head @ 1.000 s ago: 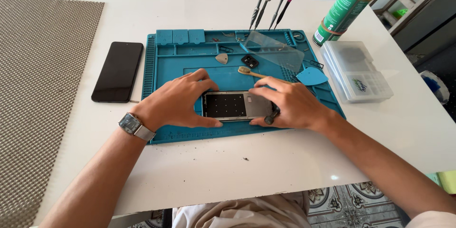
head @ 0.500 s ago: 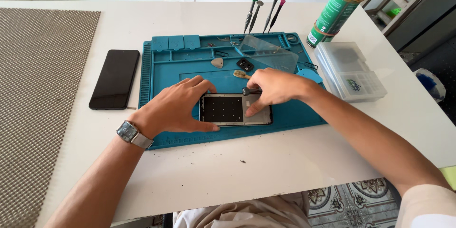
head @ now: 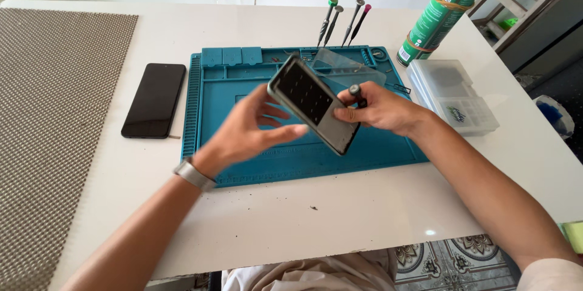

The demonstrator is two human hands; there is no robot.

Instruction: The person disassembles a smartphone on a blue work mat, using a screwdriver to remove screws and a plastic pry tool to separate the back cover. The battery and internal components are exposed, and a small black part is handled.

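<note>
- Phone frame (head: 313, 103) lifted, tilted above the blue mat (head: 243, 145), between both hands.
- Left hand (head: 255, 130) grips its lower edge, fingers curled beneath.
- Right hand (head: 379, 109) clasps its right side, also holding a small dark tool (head: 356, 92).

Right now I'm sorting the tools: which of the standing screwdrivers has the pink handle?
The rightmost screwdriver, leaning right at the blue mat's back edge. The leftmost has a green cap; the two between have grey tops.

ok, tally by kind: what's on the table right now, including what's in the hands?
Phones: 2, one held by both hands, one lying screen-up
Upright screwdrivers: 4
Screwdriver in right hand: 1
Spray cans: 1
Clear parts boxes: 1
Blue work mats: 1
Woven mats: 1
Total: 11
</note>
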